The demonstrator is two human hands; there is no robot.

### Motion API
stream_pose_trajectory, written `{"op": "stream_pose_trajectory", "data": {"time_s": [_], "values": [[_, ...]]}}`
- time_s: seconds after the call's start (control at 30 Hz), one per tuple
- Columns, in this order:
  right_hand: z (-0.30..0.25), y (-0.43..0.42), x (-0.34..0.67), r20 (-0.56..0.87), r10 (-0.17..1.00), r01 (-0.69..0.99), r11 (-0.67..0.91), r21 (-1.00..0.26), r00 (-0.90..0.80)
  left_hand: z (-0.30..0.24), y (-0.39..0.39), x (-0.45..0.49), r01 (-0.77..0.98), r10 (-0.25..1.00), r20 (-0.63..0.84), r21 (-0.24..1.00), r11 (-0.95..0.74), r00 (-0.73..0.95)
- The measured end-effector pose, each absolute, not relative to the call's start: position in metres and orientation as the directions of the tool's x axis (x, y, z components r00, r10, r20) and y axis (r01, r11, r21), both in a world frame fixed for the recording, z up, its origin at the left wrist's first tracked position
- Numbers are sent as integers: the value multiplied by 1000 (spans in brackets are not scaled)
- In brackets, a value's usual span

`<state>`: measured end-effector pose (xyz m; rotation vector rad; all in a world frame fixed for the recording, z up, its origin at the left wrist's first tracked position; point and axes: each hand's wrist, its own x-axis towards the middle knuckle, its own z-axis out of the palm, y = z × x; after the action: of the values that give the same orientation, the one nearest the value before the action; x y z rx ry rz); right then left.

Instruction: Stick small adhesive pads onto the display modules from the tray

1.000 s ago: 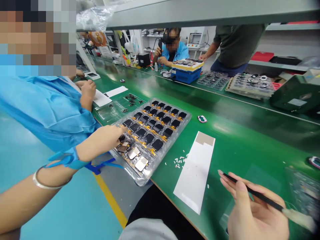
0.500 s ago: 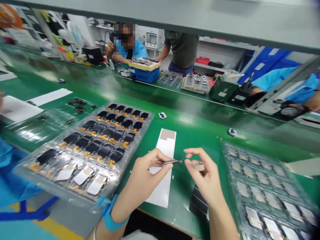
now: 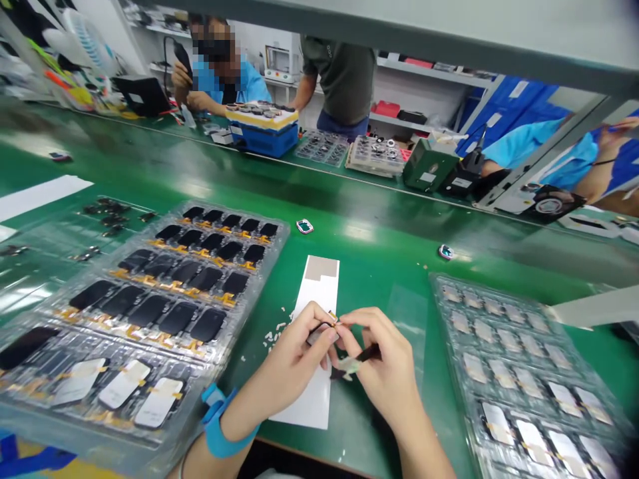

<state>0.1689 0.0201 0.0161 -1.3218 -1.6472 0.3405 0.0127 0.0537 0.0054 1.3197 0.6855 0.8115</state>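
The left hand [image 3: 293, 366] pinches a small display module [image 3: 315, 335]; the right hand [image 3: 388, 359], tweezers [image 3: 369, 352] tucked in its palm, has its thumb and forefinger together on the orange flex tab [image 3: 335, 324]. So two-handed work on the tab seems under way above the white sheet [image 3: 307, 404]. Half a second ago, the right fingertips stood apart from the module.

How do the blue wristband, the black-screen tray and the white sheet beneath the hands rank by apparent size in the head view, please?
1. Black-screen tray
2. White sheet
3. Blue wristband
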Motion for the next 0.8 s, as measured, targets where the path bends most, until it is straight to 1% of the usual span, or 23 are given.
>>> {"op": "stream_pose_trajectory", "data": {"time_s": [0.07,0.13,0.2,0.27,0.33,0.37,0.47,0.53,0.6,0.7,0.8], "values": [[12,20,170,582,813,692,437,-575,-29,6,54,12,-113,844,11,992,59,536],[7,20,172,606,788,744,468,-476,-108,6,55,11,-96,851,11,994,47,525],[3,19,172,606,782,761,478,-437,-143,5,56,10,-73,855,26,997,14,518],[2,19,171,598,789,759,473,-447,-139,5,56,10,-43,864,60,998,-45,501],[4,20,169,581,807,738,457,-496,-109,4,57,9,-10,870,99,994,-107,483],[6,21,168,554,829,712,433,-553,-73,4,57,10,6,872,104,993,-121,479],[9,28,169,403,910,586,272,-763,103,3,57,10,32,880,71,995,-97,469],[8,34,173,286,940,510,156,-846,187,3,56,11,9,888,40,999,-50,458],[3,40,177,207,956,470,88,-878,207,3,56,10,-38,889,20,999,-3,457],[-6,47,180,95,977,379,15,-925,191,3,55,9,-109,869,6,992,55,494],[-6,48,178,13,988,260,-28,-965,153,1,55,9,-121,866,-15,989,88,500]]}}
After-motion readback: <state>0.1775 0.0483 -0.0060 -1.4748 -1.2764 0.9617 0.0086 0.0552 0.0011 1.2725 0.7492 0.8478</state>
